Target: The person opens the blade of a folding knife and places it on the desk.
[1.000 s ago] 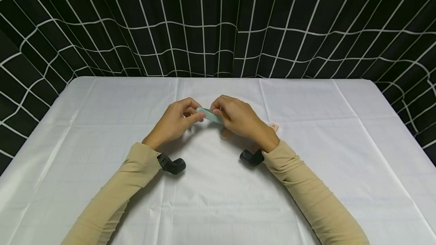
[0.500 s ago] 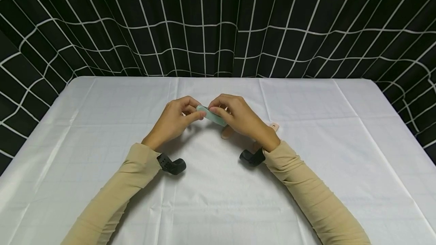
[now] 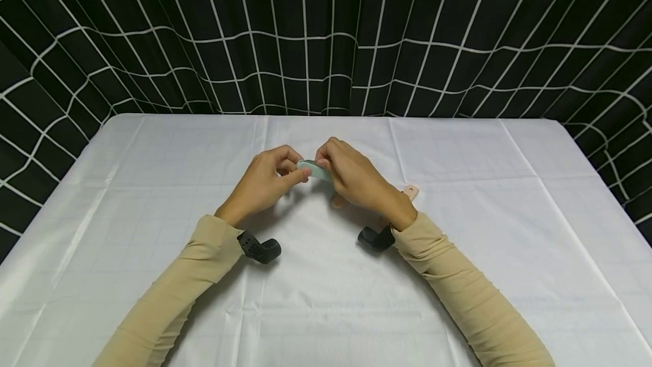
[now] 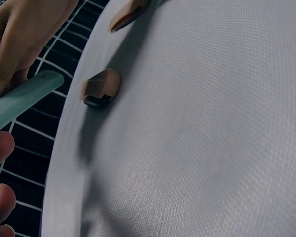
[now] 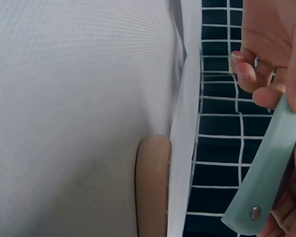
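Note:
A pale green, slim handle-shaped tool (image 3: 320, 173) is held just above the table between both hands. Its rounded end carries a metal rivet, seen in the right wrist view on the green tool (image 5: 264, 173); a thin dark strip shows along its upper edge. My left hand (image 3: 267, 177) pinches its left end between thumb and fingers. My right hand (image 3: 356, 174) grips its right part, thumb and fingertips at the upper edge, covering much of that end. Below the right hand lies a tan rounded piece (image 3: 338, 201), partly hidden; its kind is unclear.
Beyond the right wrist, a pinkish flat piece with a small hole (image 3: 410, 191) pokes out, mostly hidden by the arm. White cloth (image 3: 326, 310) covers the table. A black curtain with white grid lines (image 3: 326, 38) hangs behind. Black wrist cameras (image 3: 262, 248) sit on both wrists.
The right hand's thumb and fingers have shifted along the tool's upper edge, and the tool tilts less than half a second ago. The left hand keeps its pinch, nearly still.

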Motion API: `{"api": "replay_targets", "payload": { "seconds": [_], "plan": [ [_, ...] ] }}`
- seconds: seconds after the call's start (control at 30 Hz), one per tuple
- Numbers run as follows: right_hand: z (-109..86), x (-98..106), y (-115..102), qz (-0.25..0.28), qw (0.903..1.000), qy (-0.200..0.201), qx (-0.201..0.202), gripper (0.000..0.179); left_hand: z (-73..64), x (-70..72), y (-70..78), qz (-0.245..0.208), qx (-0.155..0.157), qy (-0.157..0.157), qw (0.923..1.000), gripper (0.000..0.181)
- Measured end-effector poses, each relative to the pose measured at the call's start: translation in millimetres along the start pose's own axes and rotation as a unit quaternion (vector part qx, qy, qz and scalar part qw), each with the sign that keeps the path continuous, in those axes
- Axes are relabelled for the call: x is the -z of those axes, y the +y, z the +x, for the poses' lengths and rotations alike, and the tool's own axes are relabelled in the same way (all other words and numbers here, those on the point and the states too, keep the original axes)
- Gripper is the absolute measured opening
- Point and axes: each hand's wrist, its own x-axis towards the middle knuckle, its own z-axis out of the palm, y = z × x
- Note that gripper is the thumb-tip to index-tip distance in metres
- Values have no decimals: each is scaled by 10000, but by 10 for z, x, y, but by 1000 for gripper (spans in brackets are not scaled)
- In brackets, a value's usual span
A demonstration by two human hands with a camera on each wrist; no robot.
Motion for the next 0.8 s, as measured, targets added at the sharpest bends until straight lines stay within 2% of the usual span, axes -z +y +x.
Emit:
{"api": "replay_targets", "payload": {
  "seconds": [0.13, 0.2, 0.37, 0.47, 0.63, 0.8],
  "plan": [
    [4, 8, 9, 23, 9998, 197, -44, 12, 4, 0, 5, -37, -14, 1, 10000, 17],
    [8, 15, 15, 154, 9996, 168, -164, 13, 6, 2, -1, -53, -8, -10, 10000, 18],
    [15, 61, 23, 915, 9947, 0, -458, 14, 2, 18, -34, 11, 71, 2, 10000, 19],
    [16, 92, 35, 1225, 9915, -4, -442, 14, 2, 30, -39, 2, 91, 30, 10000, 20],
    [22, 109, 56, 1344, 9903, -82, -358, 16, 4, 39, -39, -112, 50, 35, 9999, 19],
    [18, 117, 53, 1417, 9879, -158, -616, 17, 4, 25, -35, -203, 24, 42, 9998, 20]
  ]
}}
